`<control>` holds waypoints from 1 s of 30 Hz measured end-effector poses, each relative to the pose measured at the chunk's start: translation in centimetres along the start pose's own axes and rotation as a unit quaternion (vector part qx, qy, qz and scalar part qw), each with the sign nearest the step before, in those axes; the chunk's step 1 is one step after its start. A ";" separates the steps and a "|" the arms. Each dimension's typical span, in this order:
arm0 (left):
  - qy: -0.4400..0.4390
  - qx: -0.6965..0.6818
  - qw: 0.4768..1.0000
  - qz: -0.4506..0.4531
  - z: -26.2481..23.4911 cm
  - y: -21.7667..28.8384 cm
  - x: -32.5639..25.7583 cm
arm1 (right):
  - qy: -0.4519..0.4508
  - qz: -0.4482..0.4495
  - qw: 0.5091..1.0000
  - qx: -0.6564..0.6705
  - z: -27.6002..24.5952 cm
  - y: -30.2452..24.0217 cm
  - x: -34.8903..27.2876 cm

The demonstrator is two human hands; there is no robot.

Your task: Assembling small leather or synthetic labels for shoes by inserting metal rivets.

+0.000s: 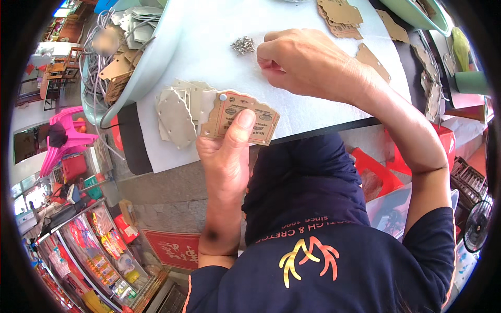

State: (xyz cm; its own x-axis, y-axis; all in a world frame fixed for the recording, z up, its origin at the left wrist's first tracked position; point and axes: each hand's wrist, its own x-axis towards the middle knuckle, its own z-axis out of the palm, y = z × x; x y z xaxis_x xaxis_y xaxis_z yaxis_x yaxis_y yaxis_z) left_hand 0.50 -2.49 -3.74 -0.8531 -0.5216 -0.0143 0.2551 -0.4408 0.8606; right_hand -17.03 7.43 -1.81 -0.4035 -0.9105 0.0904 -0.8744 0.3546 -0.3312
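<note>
My left hand [225,159] grips a brown printed cardboard card [265,122] with wavy edges, thumb flat on its front. A round silver metal piece [223,97] sits at the card's upper left corner. My right hand [308,62] is closed, fingertips curled together, just right of a small heap of shiny metal bits [241,46]. Whatever its fingers may hold is hidden. Beside the held card, several greyish cards [177,117] lie overlapped, plain side up, on the white-covered table [209,62].
A pale green basin [151,65] at the left holds cards and grey cords [94,78]. Brown cards [340,15] lie at the far right, near another green basin [417,15]. Red stools [378,177] stand beneath the table's right side. Shelves of packets [99,250] fill the lower left.
</note>
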 end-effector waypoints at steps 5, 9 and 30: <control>-0.012 0.000 1.000 -0.012 -0.6 -0.1 0.1 | 0.101 -0.039 0.994 0.015 0.6 0.0 -0.7; 0.001 -0.001 1.000 -0.017 -0.6 -0.1 0.2 | 0.105 -0.043 0.993 0.031 0.9 0.1 -0.5; 0.015 0.004 1.000 -0.010 -0.3 -0.2 0.3 | 0.133 -0.091 0.987 0.026 1.8 0.2 0.1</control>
State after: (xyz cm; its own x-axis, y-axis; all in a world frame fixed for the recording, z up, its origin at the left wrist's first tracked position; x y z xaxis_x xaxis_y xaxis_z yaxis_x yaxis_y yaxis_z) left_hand 0.30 -2.79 -4.02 -0.8438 -0.5346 -0.0474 0.2343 -0.4464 0.8636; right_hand -16.82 7.04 -3.54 -0.3042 -0.8676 0.3933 -0.9265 0.1734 -0.3341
